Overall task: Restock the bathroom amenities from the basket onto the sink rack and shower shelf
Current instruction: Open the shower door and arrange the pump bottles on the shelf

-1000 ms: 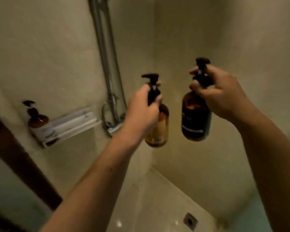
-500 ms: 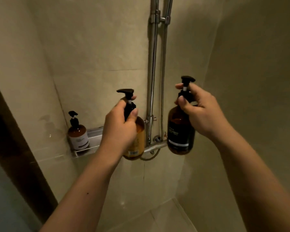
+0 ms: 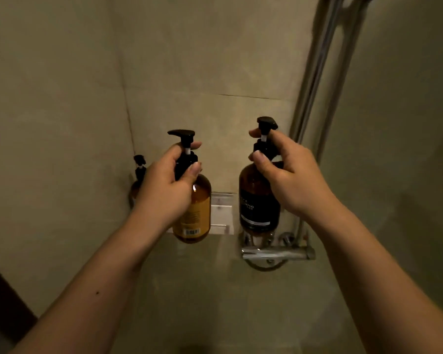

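Note:
My left hand [image 3: 164, 190] grips the black pump neck of an amber bottle with an orange label [image 3: 195, 213]. My right hand [image 3: 289, 180] grips the pump neck of a darker brown bottle with a black label [image 3: 256, 205]. Both bottles hang upright in the air in front of the shower shelf [image 3: 223, 213], a pale wall-mounted rack seen between them. A third pump bottle [image 3: 138, 175] stands at the shelf's left end, mostly hidden behind my left hand.
A chrome shower mixer [image 3: 276, 252] sits on the wall just below the dark bottle. Chrome riser pipes [image 3: 315, 80] run up the wall at right. Beige tiled walls meet in a corner behind the shelf. A dark door frame [image 3: 0, 297] shows at lower left.
The view has swung left and closer, so the shelf now lies centred between the two bottles. Both hands keep their grip and have moved toward the shelf.

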Available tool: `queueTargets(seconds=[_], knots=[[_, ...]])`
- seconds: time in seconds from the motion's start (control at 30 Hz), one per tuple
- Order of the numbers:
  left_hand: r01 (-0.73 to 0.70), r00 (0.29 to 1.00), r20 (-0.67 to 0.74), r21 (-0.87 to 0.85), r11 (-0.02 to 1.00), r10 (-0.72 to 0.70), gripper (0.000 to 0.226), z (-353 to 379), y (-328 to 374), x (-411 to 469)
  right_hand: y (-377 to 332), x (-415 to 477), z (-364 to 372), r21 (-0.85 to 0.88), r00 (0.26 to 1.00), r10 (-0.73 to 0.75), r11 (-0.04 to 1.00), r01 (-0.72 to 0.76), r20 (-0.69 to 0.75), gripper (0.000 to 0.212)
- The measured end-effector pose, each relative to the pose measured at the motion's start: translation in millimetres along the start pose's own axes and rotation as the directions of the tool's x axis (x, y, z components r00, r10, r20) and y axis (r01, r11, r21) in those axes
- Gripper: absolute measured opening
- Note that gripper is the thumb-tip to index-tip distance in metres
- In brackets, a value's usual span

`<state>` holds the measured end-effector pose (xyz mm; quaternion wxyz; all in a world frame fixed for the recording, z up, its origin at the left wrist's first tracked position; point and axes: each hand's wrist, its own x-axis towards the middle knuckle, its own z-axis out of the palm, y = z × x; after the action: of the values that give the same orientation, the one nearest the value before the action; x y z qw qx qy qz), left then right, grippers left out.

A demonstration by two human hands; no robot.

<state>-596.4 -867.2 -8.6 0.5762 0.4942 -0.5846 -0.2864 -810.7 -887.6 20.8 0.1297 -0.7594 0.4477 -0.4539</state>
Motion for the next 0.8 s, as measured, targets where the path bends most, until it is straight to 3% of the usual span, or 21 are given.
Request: queueTargets(seconds=[0.17,0.33,0.47,0.57,0.7,0.8], knots=[[0.039,0.985,-0.167,0.023,0.999,-0.035,0.039,2.4,-13.8,27.4,49.9,48.2,15.2,0.087,0.992,-0.101,0.992,0.095,0.073,0.041],[0.035,0.975,-0.223,0.075,0.997,-0.018,0.039,3.5,-34.1,53.9,78.3,89.9,45.8,0.239,0.988,-0.128,0.965,0.103,0.089,0.042],[0.035,0.968,-0.25,0.098,0.995,-0.009,0.043,1.2,-62.1,78.6,97.7,115.0,75.8,0.263,0.985,-0.14,0.959,0.109,0.104,0.041],[0.03,0.967,-0.255,0.131,0.991,0.004,0.045,0.9,-88.5,94.1,112.2,125.5,98.1,0.256,0.985,-0.113,0.964,0.077,0.131,0.04],[-0.04,0.956,-0.264,0.305,0.951,0.125,0.043,3.5,-113.3,107.1,134.9,128.1,122.1,0.254,0.989,-0.069,0.967,0.034,0.132,0.04],[0.019,0.956,-0.288,0.277,0.961,0.064,0.041,10.8,-128.4,111.6,153.1,124.5,134.9,0.302,0.991,-0.005,0.953,-0.036,0.134,0.036]])
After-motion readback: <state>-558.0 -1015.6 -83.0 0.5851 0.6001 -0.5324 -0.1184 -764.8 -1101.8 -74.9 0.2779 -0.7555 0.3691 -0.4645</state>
